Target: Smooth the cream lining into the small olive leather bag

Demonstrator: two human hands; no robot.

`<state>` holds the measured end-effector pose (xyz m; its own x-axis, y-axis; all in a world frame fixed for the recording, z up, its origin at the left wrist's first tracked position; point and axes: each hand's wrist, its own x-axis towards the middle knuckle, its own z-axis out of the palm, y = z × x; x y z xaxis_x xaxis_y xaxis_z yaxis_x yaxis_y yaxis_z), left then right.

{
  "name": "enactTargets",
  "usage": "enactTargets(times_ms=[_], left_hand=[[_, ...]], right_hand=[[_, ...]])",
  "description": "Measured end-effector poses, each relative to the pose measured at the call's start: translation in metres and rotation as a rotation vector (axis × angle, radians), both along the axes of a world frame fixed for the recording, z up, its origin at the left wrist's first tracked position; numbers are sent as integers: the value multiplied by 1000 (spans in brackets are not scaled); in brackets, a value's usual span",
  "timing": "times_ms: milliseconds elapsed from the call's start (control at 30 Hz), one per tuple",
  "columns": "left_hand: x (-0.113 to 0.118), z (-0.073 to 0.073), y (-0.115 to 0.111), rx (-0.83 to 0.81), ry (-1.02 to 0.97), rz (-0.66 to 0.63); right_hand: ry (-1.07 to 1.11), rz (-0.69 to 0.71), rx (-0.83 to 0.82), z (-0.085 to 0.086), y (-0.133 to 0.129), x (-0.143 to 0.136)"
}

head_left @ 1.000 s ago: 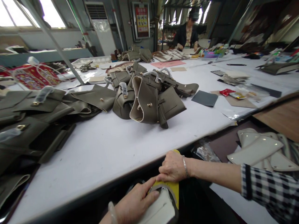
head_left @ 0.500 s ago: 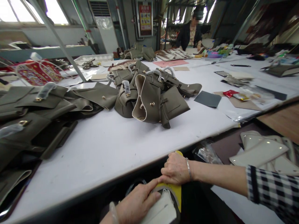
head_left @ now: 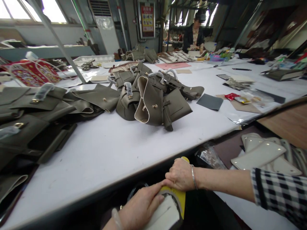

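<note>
Low in the view, my right hand (head_left: 180,174) is closed in a fist round a flat yellow piece (head_left: 181,203), which also peeks out above the knuckles. My left hand (head_left: 141,206) lies beside it, its thumb pressed on a white-faced piece with a grey rim (head_left: 165,214) and its fingers along the far edge. The fingertips of the left hand touch the right hand. The yellow piece runs along the rim of the white-faced one. Both pieces are partly covered by the hands, so their exact kind does not show.
On the white table (head_left: 96,153) lie olive handbags (head_left: 153,105) in a heap, with more bags (head_left: 35,127) at left. Pale strap-like pieces with studs (head_left: 261,155) rest on a surface at right. A person (head_left: 193,35) stands across the table.
The view has shifted slightly, so the bags and table sit a little further left. Both hands keep nearly the same place and hold. The person across the table has moved their arms inward.
</note>
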<state>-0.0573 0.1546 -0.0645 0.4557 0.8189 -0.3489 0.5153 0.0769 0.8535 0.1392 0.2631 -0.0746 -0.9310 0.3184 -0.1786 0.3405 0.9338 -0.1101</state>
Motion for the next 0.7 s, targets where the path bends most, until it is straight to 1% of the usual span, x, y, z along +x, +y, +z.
enactTargets(times_ms=[167,367,433,533,567,633,667,700], left_hand=[[2,0,-3,37,42,5],[3,-1,-9,114,111,-13],[1,2,-9,100,153,-28],[-12,14,-13,47,200,-16],[-21,18,-18,44,204,25],[-44,24,-33,48,186,180],[-58,23,-45,43,158,285],[-72,19,-59,24,114,405]], right_hand=[[-22,-97,-8,-4,-16,6],[-47,-254,35,-7,-45,6],[-45,-273,53,-7,-53,6],[-33,-238,56,-5,-53,10],[-28,-229,54,-5,-50,13],[-17,-253,61,-5,-44,18],[-13,-284,72,-6,-40,21],[-10,-317,85,-7,-37,22]])
